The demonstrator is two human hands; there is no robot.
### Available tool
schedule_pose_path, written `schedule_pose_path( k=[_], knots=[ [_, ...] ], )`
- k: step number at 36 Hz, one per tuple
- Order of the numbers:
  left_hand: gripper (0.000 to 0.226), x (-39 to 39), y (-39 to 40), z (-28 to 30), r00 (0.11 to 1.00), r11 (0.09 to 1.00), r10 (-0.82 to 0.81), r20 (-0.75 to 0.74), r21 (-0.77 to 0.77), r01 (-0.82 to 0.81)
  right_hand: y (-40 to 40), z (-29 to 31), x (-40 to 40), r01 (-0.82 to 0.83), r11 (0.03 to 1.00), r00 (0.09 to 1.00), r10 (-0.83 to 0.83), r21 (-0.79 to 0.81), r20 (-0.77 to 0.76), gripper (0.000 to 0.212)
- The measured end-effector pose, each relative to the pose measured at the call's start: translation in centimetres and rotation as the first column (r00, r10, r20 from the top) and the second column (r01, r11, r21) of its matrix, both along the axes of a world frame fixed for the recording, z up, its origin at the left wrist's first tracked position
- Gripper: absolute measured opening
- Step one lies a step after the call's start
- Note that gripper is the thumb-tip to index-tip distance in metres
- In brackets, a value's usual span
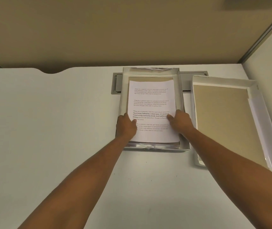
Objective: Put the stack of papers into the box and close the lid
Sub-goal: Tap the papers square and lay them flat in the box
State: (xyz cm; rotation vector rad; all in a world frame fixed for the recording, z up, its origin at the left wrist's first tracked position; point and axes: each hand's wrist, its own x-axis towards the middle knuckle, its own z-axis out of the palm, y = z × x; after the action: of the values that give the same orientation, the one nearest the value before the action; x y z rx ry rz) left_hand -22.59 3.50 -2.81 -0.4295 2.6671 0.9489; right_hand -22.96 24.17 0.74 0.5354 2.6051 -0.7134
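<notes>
A shallow silver box [122,90] stands open on the white desk, in the middle. Inside it lies the stack of printed white papers [151,100], its top sheet facing up. My left hand [126,125] grips the stack's left edge, thumb on top of the sheet. My right hand [180,121] holds the right edge the same way. To the right of the box lies the lid [221,116], upside down, white-rimmed with a brown cardboard inside.
The white desk [49,121] stretches wide to the left and toward me. A grey cable hatch [116,83] sits under the box's far end. A tan partition wall [115,30] closes the back, and a side panel stands at the far right.
</notes>
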Motion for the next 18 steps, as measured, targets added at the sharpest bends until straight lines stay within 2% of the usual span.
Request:
schedule_pose_path(
  k=[3, 8, 11, 14, 18],
  knots=[
    [0.053, 0.0, 0.2, 0.3, 0.999, 0.998, -0.037, 0.02, -0.042, 0.037, 0.2, 1.1, 0.1, -0.095, 0.991, 0.995, 0.095, 0.092, 0.009, 0.048],
    [0.108, 0.7, 0.1, 1.0, 0.986, 0.99, -0.124, 0.11, -0.06, 0.131, 1.0, 1.9, 2.5, -0.304, 0.924, 0.952, 0.299, 0.232, 0.058, 0.052],
    [0.125, 1.3, -0.5, 1.4, 0.954, 0.974, -0.198, 0.224, -0.067, 0.218, 1.5, 1.8, 4.4, -0.43, 0.869, 0.902, 0.401, 0.246, 0.161, 0.071],
    [0.13, 1.7, -0.9, 1.9, 0.904, 0.937, -0.281, 0.322, -0.113, 0.331, 1.3, 1.5, 5.3, -0.509, 0.819, 0.858, 0.458, 0.267, 0.23, 0.106],
    [0.117, 2.5, -1.2, 2.5, 0.863, 0.867, -0.342, 0.372, -0.23, 0.442, 0.6, 1.3, 5.8, -0.532, 0.795, 0.846, 0.485, 0.292, 0.221, 0.113]
  ],
)
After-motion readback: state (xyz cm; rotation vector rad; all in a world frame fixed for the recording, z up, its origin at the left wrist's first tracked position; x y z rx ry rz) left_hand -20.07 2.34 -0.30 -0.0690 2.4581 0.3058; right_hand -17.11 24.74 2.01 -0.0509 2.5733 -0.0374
